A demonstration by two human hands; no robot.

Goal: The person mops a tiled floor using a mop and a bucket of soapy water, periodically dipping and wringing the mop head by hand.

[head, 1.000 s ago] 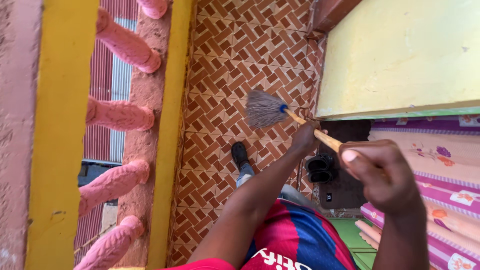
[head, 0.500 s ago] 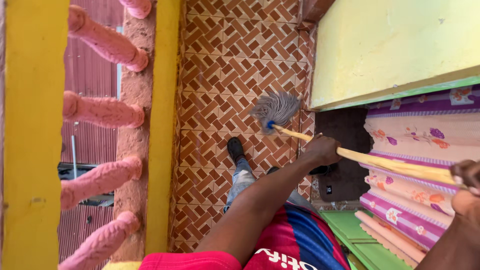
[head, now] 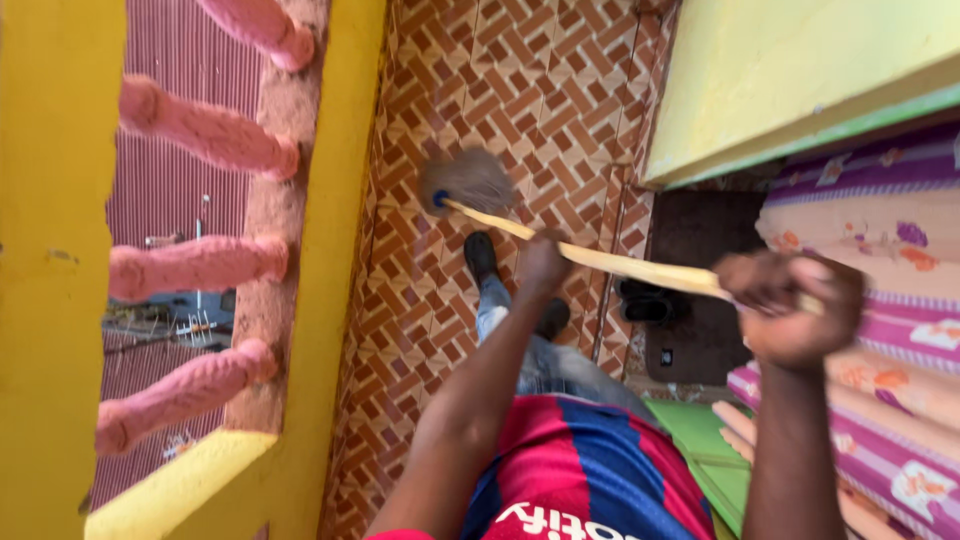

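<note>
My right hand (head: 790, 310) is clenched round the near end of the mop handle (head: 640, 268) — my left hand (head: 545, 262) grips it midway. Farther off, the mop head (head: 468, 180) rests on the tiled floor (head: 520, 80).

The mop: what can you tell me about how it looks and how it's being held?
The mop has a pale wooden stick, a blue collar and a grey stringy head, blurred here, pressed on the brown patterned floor tiles. It slants from the head up to the right. The left hand grips mid-stick; the right hand closes round its upper end.
</note>
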